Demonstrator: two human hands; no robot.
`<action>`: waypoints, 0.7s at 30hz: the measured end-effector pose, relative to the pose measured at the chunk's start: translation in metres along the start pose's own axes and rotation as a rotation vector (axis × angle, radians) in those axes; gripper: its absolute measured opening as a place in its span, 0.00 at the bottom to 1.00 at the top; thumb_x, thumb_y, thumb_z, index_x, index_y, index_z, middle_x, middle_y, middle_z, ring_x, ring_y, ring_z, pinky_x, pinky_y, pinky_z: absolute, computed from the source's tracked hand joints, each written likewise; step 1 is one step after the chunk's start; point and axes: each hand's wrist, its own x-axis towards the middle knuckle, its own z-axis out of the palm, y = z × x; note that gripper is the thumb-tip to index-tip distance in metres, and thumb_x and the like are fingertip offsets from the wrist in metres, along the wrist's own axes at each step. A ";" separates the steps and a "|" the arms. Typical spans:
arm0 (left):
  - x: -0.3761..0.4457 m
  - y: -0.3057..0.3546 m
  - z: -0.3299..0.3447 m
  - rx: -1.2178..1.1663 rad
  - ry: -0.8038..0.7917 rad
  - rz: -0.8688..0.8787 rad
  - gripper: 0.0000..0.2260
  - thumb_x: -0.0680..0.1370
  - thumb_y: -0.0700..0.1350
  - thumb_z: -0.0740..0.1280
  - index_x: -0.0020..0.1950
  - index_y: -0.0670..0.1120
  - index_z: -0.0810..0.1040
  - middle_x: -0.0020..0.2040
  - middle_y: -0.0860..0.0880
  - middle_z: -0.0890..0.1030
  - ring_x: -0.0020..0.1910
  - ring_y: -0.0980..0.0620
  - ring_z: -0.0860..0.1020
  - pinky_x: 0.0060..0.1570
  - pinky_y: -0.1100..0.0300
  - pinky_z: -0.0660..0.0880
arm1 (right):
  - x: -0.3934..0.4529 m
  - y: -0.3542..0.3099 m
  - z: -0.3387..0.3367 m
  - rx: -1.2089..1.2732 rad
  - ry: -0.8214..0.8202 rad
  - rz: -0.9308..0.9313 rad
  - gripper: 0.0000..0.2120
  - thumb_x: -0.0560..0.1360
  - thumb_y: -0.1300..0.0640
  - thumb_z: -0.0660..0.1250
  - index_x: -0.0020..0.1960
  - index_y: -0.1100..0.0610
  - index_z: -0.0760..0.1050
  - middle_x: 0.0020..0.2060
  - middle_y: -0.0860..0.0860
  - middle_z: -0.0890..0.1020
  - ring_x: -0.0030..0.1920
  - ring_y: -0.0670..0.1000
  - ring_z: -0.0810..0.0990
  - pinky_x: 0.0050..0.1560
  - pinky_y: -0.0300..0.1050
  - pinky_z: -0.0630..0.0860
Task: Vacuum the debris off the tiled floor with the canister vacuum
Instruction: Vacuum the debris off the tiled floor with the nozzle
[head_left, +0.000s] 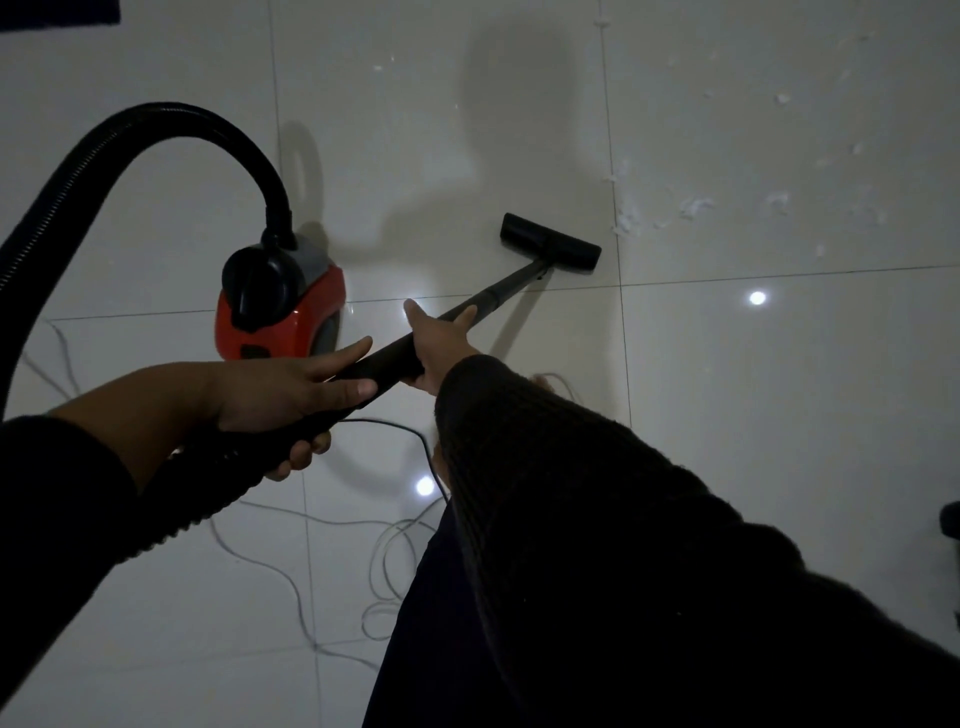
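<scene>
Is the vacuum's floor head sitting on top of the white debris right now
No, the floor head rests on bare tile just left of the white debris, which lies scattered across the next tile.

hose (78, 171) cut off left, cord (291, 587) partly hidden

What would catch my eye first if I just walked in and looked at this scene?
Probably the red canister vacuum at left centre on the pale tiled floor, its black hose arching up. Next, the left hand and right hand gripping the wand, whose floor head sits just short of white debris at upper right.
</scene>
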 end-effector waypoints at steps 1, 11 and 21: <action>0.000 -0.004 0.001 0.003 -0.002 -0.002 0.30 0.77 0.53 0.61 0.72 0.71 0.49 0.30 0.45 0.71 0.22 0.54 0.70 0.22 0.61 0.71 | 0.001 0.009 -0.002 0.015 -0.016 -0.007 0.49 0.76 0.51 0.68 0.74 0.38 0.28 0.72 0.59 0.65 0.56 0.58 0.75 0.46 0.54 0.79; 0.001 -0.028 0.014 0.026 -0.020 -0.018 0.32 0.75 0.54 0.64 0.70 0.74 0.49 0.28 0.46 0.71 0.22 0.53 0.70 0.23 0.60 0.71 | -0.004 0.043 -0.018 0.096 -0.102 -0.041 0.57 0.71 0.49 0.75 0.73 0.37 0.27 0.74 0.59 0.61 0.60 0.58 0.75 0.59 0.58 0.78; -0.004 -0.037 0.019 0.002 -0.056 -0.037 0.44 0.58 0.65 0.73 0.66 0.78 0.51 0.26 0.47 0.73 0.22 0.53 0.71 0.23 0.61 0.72 | -0.009 0.057 -0.014 0.047 -0.064 0.027 0.57 0.70 0.46 0.74 0.73 0.37 0.27 0.74 0.59 0.62 0.61 0.61 0.76 0.57 0.60 0.79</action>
